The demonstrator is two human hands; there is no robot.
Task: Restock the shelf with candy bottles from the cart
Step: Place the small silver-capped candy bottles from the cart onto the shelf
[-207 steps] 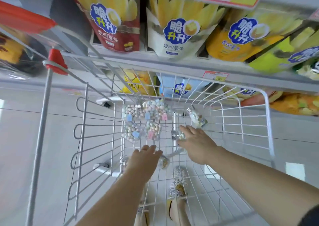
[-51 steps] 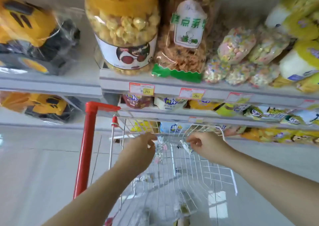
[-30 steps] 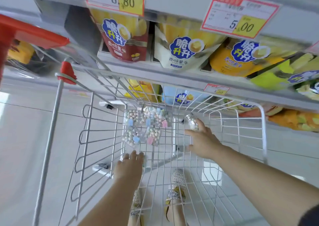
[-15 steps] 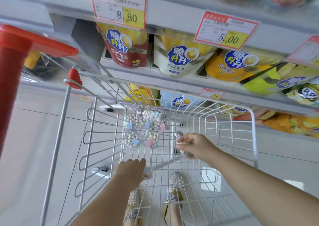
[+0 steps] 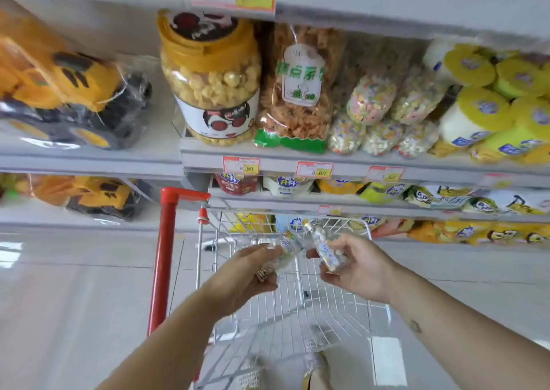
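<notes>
Now: left hand point(image 5: 247, 273) curled round left candy bottle point(image 5: 288, 244), lower half hidden, blurred. Right hand point(image 5: 357, 267) pinches right candy bottle point(image 5: 326, 249), cap up. Both above wire cart point(image 5: 327, 306), below shelf edge point(image 5: 431, 174); cart bottom cut off.

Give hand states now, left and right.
Left hand: closed, holding the green-labelled candy bottle.
Right hand: closed, holding the silver-capped candy bottle.

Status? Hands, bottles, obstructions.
Left hand grips small clear candy bottle; right hand grips silver-capped clear bottle. Both above white wire cart, unshelved. Path to grey shelf looks open.
</notes>
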